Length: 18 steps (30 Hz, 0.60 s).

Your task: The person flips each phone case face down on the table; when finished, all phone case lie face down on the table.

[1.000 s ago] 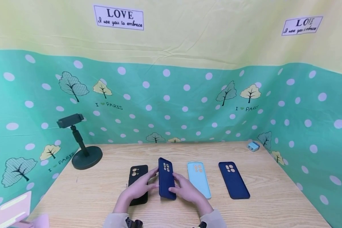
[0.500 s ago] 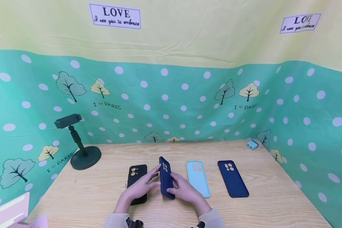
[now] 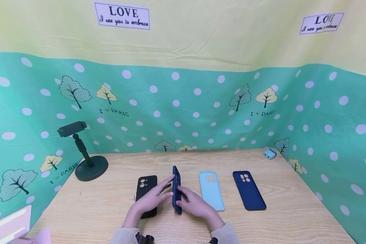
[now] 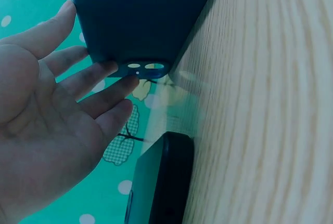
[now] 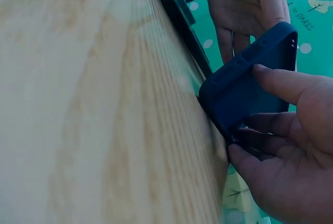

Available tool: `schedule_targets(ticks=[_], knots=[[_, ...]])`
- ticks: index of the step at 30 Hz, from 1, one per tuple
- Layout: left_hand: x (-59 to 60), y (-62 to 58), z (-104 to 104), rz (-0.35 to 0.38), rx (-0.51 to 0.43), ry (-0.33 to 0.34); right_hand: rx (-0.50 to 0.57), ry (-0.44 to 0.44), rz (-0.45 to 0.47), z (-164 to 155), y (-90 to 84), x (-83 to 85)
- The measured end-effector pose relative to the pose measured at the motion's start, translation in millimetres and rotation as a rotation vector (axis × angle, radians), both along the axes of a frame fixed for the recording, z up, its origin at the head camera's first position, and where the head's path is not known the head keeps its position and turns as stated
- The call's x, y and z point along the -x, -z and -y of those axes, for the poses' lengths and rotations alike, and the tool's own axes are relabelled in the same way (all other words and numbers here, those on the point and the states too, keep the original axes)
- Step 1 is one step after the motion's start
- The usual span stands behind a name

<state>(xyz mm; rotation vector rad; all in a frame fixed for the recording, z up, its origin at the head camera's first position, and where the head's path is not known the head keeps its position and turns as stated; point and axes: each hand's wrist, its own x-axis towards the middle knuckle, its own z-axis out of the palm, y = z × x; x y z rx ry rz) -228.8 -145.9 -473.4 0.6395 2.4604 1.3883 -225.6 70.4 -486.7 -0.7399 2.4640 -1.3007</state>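
Between both hands, a dark blue phone case (image 3: pixel 176 189) stands on its long edge over the table, nearly edge-on in the head view. My left hand (image 3: pixel 150 200) has its fingers extended, with fingertips and thumb at the case's flat back, near the camera cutouts in the left wrist view. On the hollow side, my right hand (image 5: pixel 291 141) holds the case, thumb at the inner wall and fingers curled at the lower edge. A black phone case (image 3: pixel 147 189) lies partly under the left hand. Right of the right hand is a light blue phone case (image 3: pixel 211 191).
Another dark blue phone case (image 3: pixel 249 190) lies farther right. A black phone stand (image 3: pixel 91 167) is at the back left, and a light blue charger plug (image 3: pixel 269 154) at the back right. A pink stand (image 3: pixel 13 223) shows at the front left. Patterned cloth (image 3: pixel 177 101) borders the wooden table (image 3: pixel 286 217).
The dark blue case between the hands has turned from showing its broad face to nearly edge-on. Both hands stay at it with small shifts.
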Motion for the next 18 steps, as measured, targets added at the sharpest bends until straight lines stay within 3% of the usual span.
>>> schedule_targets(ticks=[7, 14, 18], knots=[[0.4, 0.5, -1, -0.001, -0.008, 0.012, 0.01, 0.005, 0.007, -1, -0.4, -0.2], [-1.0, 0.1, -6, -0.047, 0.007, -0.004, 0.091, 0.013, 0.093, -7, -3.6, 0.7], [-1.1, 0.1, -11, -0.058, 0.015, -0.019, 0.143, 0.051, 0.091, -11, -5.4, 3.9]])
